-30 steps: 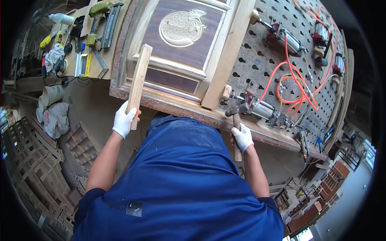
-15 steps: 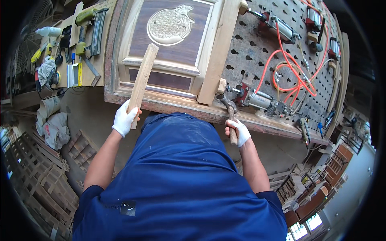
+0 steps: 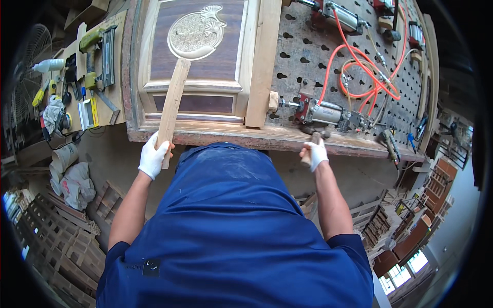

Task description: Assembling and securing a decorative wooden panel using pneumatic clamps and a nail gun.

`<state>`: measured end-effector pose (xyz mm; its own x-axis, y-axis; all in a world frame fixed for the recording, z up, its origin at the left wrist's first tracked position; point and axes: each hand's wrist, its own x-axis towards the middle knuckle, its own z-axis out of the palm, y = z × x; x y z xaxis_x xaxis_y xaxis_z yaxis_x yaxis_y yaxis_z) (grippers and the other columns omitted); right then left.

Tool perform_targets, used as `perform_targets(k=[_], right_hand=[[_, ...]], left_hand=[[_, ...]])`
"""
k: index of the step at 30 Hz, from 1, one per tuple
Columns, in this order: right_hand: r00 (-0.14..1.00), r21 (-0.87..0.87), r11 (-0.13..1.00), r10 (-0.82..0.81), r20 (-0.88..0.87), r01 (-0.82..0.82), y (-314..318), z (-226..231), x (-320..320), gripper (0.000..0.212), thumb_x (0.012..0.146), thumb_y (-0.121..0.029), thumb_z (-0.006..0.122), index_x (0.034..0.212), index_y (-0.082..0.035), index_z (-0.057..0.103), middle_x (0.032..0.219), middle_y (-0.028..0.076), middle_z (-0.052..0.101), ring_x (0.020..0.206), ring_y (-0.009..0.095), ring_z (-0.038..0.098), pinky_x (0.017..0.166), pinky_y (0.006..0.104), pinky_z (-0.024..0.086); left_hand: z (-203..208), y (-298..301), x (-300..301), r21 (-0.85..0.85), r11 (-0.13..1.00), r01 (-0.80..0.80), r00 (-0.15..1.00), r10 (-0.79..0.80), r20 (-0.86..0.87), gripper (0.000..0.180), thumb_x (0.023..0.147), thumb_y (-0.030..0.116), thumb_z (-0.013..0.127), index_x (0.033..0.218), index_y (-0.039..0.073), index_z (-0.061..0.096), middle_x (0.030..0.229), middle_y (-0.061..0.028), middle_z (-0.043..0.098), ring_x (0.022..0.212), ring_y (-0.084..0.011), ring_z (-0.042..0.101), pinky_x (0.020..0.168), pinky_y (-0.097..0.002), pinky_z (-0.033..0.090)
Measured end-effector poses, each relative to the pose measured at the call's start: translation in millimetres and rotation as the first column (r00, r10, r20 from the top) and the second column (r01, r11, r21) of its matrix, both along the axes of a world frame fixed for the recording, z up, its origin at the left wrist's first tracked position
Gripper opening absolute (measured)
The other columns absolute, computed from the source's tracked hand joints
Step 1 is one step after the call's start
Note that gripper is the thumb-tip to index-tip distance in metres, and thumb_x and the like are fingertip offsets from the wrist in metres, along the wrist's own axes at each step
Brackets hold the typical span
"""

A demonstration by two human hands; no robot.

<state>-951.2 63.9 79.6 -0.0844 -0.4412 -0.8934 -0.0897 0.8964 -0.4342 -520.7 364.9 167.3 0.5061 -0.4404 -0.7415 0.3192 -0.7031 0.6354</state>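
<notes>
Left grip: your left hand (image 3: 153,159) is wrapped around the lower end of the wood strip (image 3: 173,102).
Right grip: your right hand (image 3: 314,155) is closed on the hammer (image 3: 318,134), its head a bit blurred.
Strip: slants up across the counter (image 3: 205,138) edge, top end over the carved panel (image 3: 160,31); can't tell if it touches.
Hammer: head at the counter edge, near the clamp cylinder (image 3: 328,113); contact unclear.
Panel risk: strip held at one end only; if your wrist dips, its far end could scuff the carving.
Cylinder risk: a stray swing could hit cylinder or fittings.
Hose risk: a snag on the orange hose (image 3: 327,72) if you reach across.
</notes>
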Motion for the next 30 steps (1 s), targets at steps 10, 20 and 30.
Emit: perform_targets(k=[10,20,30], right_hand=[[0.964,0.138,0.983,0.082,0.254,-0.12,2,0,-8,0.081,0.087,0.003,0.056,0.151,-0.03,0.018,0.077,0.01,0.06,0.048,0.018,0.055,0.037,0.0297,0.044],[0.925,0.264,0.94,0.111,0.364,-0.216,19,22,46,0.078,0.086,0.004,0.055,0.148,-0.031,0.024,0.073,0.006,0.055,0.047,0.02,0.054,0.037,0.0314,0.044],[0.986,0.081,0.986,0.142,0.085,-0.149,19,16,37,0.079,0.084,0.005,0.054,0.149,-0.026,0.023,0.079,0.01,0.059,0.049,0.019,0.055,0.036,0.0298,0.043]], left_hand=[[1,-7,2,-0.02,1.0,0.001,0.999,-0.002,-0.045,0.041,0.088,0.014,0.055,0.128,0.001,0.054,0.083,-0.0091,0.066,0.061,-0.0133,0.058,0.057,-0.0245,0.048],[3,8,1,-0.022,0.999,-0.032,0.999,0.032,-0.036,0.042,0.089,0.014,0.054,0.13,0.0,0.052,0.086,-0.0106,0.065,0.061,-0.0135,0.058,0.057,-0.0234,0.046],[0,18,2,-0.011,0.999,-0.036,0.998,0.035,-0.054,0.047,0.088,0.014,0.055,0.133,0.0,0.05,0.089,-0.0108,0.064,0.066,-0.014,0.06,0.058,-0.0245,0.049]])
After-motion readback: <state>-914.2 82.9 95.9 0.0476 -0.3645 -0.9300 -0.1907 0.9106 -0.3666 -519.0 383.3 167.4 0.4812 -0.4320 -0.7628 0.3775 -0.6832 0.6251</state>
